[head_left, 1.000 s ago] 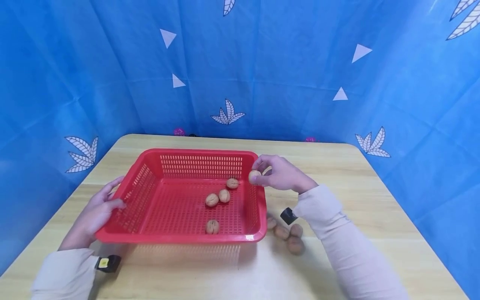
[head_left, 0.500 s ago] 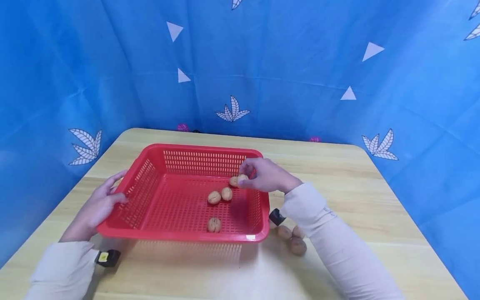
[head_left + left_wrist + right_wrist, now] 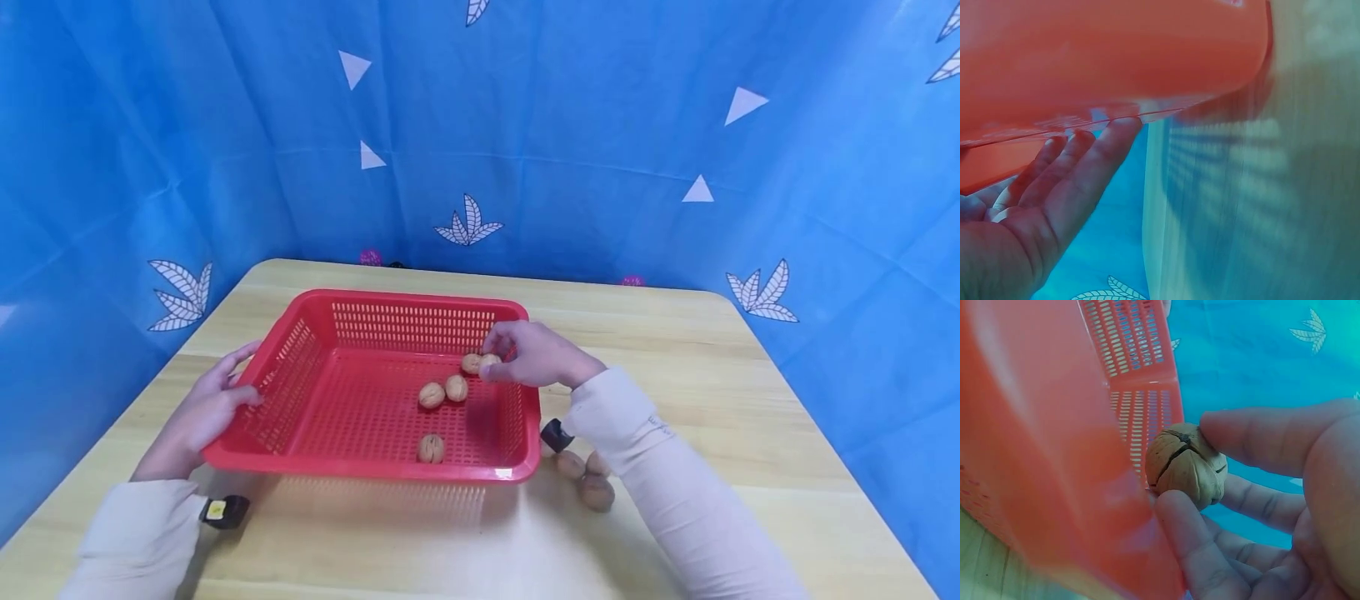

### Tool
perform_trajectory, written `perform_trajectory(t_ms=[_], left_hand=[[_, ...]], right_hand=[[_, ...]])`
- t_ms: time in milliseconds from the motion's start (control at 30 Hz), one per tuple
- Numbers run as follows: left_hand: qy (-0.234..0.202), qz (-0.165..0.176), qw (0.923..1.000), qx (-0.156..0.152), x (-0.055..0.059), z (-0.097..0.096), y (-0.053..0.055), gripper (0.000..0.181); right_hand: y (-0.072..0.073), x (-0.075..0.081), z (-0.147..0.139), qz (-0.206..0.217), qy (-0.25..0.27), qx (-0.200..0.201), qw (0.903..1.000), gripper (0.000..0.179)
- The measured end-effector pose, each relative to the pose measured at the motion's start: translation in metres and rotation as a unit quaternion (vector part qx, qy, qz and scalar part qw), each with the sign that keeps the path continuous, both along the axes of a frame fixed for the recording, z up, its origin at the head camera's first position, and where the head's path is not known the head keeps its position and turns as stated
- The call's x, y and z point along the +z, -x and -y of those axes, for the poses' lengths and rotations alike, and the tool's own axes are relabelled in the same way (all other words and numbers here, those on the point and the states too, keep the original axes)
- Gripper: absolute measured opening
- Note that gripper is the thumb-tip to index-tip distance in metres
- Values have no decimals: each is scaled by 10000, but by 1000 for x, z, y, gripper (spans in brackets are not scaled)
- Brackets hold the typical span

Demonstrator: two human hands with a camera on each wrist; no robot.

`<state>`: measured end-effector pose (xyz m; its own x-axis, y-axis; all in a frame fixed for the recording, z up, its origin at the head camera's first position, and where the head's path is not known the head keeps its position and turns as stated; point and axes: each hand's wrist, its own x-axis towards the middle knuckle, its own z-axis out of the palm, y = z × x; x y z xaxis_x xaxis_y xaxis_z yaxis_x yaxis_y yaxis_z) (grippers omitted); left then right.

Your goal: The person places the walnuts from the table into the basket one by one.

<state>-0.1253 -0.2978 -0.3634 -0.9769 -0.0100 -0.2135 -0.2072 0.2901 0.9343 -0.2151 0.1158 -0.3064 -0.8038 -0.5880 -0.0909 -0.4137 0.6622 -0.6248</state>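
Observation:
A red plastic basket (image 3: pixel 360 470) with slotted walls takes up the left half of the table in the head view. My left hand (image 3: pixel 198 412) grips its left side, thumb over the rim; in the left wrist view the fingers (image 3: pixel 1094 165) reach up against the basket's edge. Just inside the right wall, my right hand (image 3: pixel 543 354) pinches a walnut (image 3: pixel 1185 465) between thumb and fingers. Its cracked shell shows clearly in the right wrist view. Below it on the basket floor lie several walnuts, among them a pair in the middle (image 3: pixel 431 395) and one near the front (image 3: pixel 431 448).
Several more walnuts (image 3: pixel 597 493) lie on the wooden table (image 3: pixel 675 350) right of the basket, partly hidden by the right sleeve (image 3: pixel 660 450). A shadow falls on the table below the front rim. Blue patterned cloth (image 3: pixel 585 125) hangs behind.
My right hand has carried its walnut leftward over the right rim to just inside the basket, then nearly stopped. The left hand keeps its grip on the basket.

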Motion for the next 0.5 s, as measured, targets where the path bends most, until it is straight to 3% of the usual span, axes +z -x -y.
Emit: perform_trajectory(t_ms=[233,500], left_hand=[[-117,-63,9999,21,0,0,1,82],[-183,-47,9998,7,0,1,0,81]], right_hand=[[4,4,2,-23,-210,70,9998,23],[2,9,9,307,-336,34,9990,26]])
